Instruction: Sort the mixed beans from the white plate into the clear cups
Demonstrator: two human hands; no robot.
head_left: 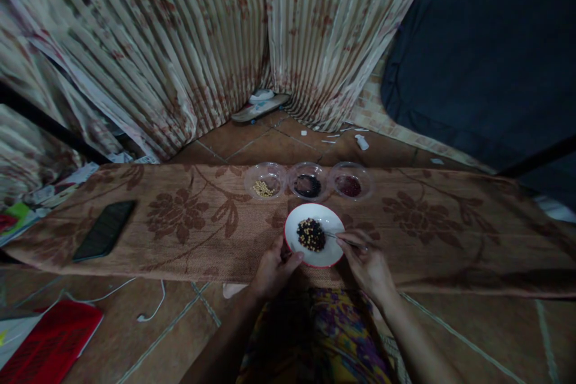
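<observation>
A white bowl with a red rim (330, 216) stands near the front edge of the cloth-covered bench. Inside lies a heap of mixed dark and yellowish beans (310, 234). My left hand (275, 267) grips the bowl's left side, its thumb over the rim. In my right hand (366, 264) is a thin metal utensil, perhaps a spoon (332, 234), its tip hidden at the beans. Just beyond the bowl, three clear plastic bowls stand in a row: one with yellowish beans (263, 188), one with black beans (307, 185), one with dark red beans (348, 185).
A black phone (104, 230) rests on the left of the patterned bench cloth (216, 234). Behind the bench are striped curtains (216, 30), a skateboard (261, 108) and scraps on the tiled floor. A red bag (58, 339) and a white cable (157, 303) lie at lower left.
</observation>
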